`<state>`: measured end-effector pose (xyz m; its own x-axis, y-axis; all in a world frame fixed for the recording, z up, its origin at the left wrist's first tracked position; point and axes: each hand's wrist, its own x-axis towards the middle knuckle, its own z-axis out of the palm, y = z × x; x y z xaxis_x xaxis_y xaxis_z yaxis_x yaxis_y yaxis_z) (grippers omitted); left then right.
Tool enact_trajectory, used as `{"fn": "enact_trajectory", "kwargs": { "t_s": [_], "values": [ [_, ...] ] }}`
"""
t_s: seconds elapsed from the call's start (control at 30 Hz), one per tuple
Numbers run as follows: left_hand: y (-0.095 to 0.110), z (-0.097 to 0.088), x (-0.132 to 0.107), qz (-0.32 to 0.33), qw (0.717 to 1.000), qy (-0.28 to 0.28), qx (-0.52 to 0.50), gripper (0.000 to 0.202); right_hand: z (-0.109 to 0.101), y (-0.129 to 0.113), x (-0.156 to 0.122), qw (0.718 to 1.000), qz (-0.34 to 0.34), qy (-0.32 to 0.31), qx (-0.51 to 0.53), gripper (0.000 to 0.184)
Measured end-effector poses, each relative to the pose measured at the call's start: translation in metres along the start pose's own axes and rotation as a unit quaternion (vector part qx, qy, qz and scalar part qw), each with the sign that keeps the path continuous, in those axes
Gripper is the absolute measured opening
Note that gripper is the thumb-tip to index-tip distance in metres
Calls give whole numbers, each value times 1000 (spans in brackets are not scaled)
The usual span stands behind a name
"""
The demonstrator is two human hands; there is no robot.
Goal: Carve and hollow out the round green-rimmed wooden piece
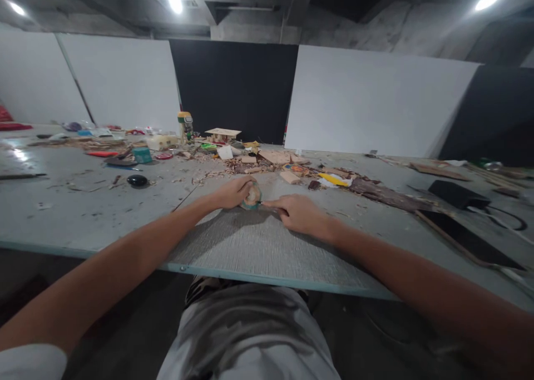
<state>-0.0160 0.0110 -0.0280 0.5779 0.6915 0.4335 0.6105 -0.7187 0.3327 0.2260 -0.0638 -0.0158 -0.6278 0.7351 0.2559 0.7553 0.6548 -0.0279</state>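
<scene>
My left hand (234,192) is closed on the left side of a small round piece (252,196), tan in the middle with a green rim, and holds it tilted up just above the table. From the right, my right hand (297,212) reaches to the piece's lower edge with its index finger stretched forward and the other fingers curled in. A tiny dark tip shows at that fingertip against the rim; what it belongs to is hidden by the fingers. Both forearms come in from the lower corners over the table's front edge.
Wood shavings and scraps (250,166) lie behind my hands. A dark bark strip (384,193) and a phone (467,235) are on the right. A shiny black oval object (137,181) lies left. A yellow-topped bottle (186,127) stands at the back of the table (250,252).
</scene>
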Motion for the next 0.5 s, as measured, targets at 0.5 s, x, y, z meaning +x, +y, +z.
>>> {"fn": "enact_trajectory", "kwargs": {
  "t_s": [0.5],
  "values": [
    [31,-2,-3,24,994,-76,-70,48,9,-2,4,1000,-7,14,-16,33]
  ]
}}
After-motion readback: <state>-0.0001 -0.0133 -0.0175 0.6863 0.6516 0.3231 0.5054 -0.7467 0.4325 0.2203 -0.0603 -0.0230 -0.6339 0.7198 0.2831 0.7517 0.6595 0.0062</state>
